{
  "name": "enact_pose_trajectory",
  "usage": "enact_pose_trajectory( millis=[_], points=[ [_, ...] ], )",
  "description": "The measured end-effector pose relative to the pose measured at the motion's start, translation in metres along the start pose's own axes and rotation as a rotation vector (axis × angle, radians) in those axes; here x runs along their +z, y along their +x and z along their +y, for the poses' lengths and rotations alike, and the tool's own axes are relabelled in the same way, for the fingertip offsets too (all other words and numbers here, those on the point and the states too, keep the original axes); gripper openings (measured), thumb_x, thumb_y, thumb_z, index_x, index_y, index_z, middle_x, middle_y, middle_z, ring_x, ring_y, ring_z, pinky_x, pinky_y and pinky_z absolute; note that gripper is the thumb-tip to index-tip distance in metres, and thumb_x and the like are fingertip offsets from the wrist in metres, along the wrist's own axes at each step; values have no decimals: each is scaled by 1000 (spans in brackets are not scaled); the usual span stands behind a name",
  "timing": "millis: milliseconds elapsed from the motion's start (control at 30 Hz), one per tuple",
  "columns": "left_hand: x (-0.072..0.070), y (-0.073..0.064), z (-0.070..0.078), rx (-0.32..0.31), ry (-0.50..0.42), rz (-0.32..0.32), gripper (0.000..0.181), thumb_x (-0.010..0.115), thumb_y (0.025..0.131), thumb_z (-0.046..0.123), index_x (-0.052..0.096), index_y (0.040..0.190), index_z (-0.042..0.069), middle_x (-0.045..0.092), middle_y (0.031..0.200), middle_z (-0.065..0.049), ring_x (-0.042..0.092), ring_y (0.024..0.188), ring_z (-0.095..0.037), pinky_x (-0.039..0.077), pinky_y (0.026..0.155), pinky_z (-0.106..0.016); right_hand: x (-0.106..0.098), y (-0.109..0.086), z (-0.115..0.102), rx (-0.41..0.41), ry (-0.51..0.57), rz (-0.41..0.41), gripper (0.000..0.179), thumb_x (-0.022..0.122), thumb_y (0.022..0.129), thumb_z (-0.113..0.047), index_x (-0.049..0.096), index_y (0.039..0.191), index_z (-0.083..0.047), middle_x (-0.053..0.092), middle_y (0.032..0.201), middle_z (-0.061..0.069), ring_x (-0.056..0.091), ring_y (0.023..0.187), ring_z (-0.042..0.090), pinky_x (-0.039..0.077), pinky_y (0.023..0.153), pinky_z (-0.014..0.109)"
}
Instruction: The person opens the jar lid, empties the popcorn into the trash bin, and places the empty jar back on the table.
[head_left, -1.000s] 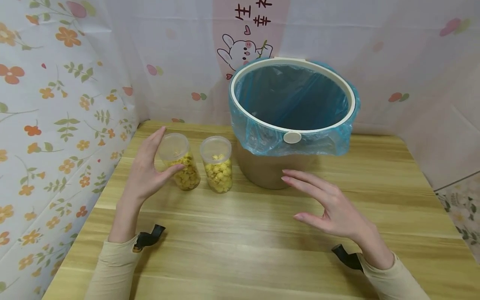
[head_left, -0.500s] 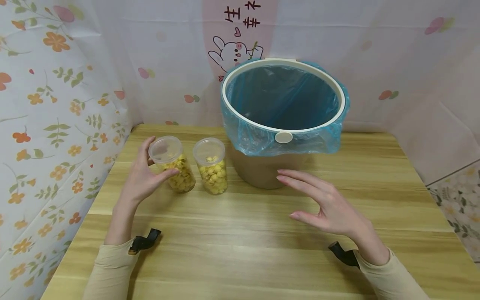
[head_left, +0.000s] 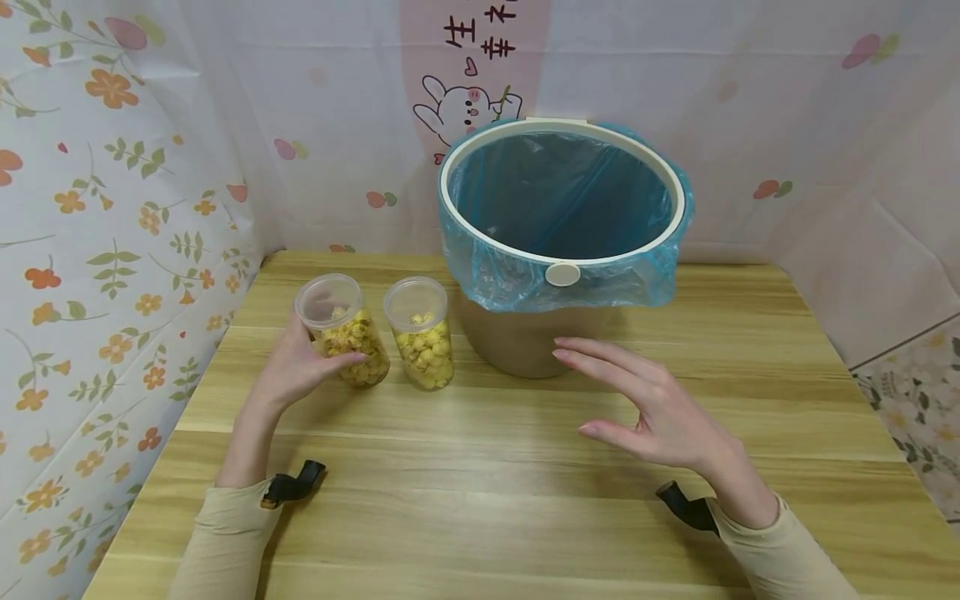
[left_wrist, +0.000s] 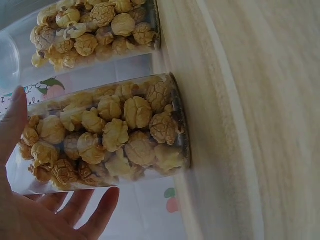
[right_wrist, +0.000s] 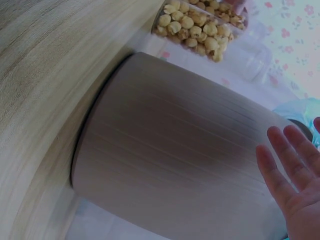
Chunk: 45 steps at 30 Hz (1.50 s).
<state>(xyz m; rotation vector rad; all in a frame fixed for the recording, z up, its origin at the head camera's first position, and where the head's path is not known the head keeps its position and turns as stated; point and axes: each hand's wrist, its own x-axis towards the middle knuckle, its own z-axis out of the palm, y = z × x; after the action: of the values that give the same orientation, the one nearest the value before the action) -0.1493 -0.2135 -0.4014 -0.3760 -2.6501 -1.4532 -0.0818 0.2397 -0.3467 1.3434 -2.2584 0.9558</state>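
Two clear plastic jars of popcorn stand upright at the table's left. My left hand (head_left: 292, 367) is round the left popcorn jar (head_left: 362, 346), thumb across its near side and fingers behind it. In the left wrist view the thumb (left_wrist: 15, 122) lies along one side of that jar (left_wrist: 110, 132) and the curved fingers (left_wrist: 102, 212) along the other. The second popcorn jar (head_left: 426, 350) stands just right of it, apart from the hand. My right hand (head_left: 660, 408) hovers before the bin (head_left: 517, 337), fingers extended, thumb apart, holding nothing.
A blue plastic bag (head_left: 480, 267) lines the bin and folds over its cream rim (head_left: 678, 208). The wooden table (head_left: 480, 492) meets a patterned cloth (head_left: 330, 167) at the back and left. Each sleeve bears a black wrist mount (head_left: 292, 487).
My left hand has moved from beside the left popcorn jar to round it, its fingers passing behind. The right hand has barely moved, and the head view has shifted slightly.
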Motion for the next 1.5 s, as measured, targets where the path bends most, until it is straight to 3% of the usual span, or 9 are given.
enact_pose_trajectory(
  millis=[233,400,633,900,1067,1133,1367,1500],
  points=[
    [1,-2,1,-17,3,-7,99,88,80,16,23,154,6,52,145,-21,50,134,-38,37,112,-60,0,-1,-1,1,3,1,66,59,101,-49,56,145,0,57,151,11,54,141,18,37,118,17],
    [-2,-3,8,6,5,5,100,88,80,15,24,157,9,51,144,-23,49,135,-40,37,113,-63,-1,0,0,-13,4,11,66,60,101,-48,56,144,2,57,151,12,53,142,18,37,119,18],
    [-8,-5,20,42,24,61,99,88,79,13,27,156,13,54,140,-15,52,127,-26,41,103,-46,-2,0,1,-18,-3,37,67,61,100,-49,57,142,4,58,150,13,53,142,16,37,119,18],
    [-10,-10,34,59,73,90,99,88,78,15,27,155,10,56,136,-17,56,124,-30,41,99,-27,-2,-2,1,-10,4,57,68,62,100,-48,56,142,4,58,149,13,54,141,15,38,118,19],
    [-9,-15,46,80,58,90,100,88,76,14,26,155,9,55,136,-19,54,127,-34,42,107,-52,-2,-3,2,-19,6,71,68,62,100,-48,56,141,6,59,148,13,54,141,15,38,118,19],
    [-8,-17,51,91,51,93,100,88,75,13,27,154,8,55,136,-19,54,126,-33,42,107,-56,-3,-2,2,-26,9,80,68,62,100,-48,57,140,7,59,148,14,54,141,15,39,118,20],
    [-6,-24,66,171,72,128,101,90,71,8,32,153,12,58,132,-14,53,116,-7,40,99,-18,-9,-2,2,-22,-6,99,69,62,100,-49,58,139,7,60,147,13,54,141,14,39,118,20],
    [-5,-28,74,205,88,142,104,92,67,9,34,153,14,61,131,-13,52,113,-1,40,97,-17,-11,0,1,-23,-12,102,69,62,99,-49,58,139,8,60,147,13,54,141,14,39,118,21]
  ],
)
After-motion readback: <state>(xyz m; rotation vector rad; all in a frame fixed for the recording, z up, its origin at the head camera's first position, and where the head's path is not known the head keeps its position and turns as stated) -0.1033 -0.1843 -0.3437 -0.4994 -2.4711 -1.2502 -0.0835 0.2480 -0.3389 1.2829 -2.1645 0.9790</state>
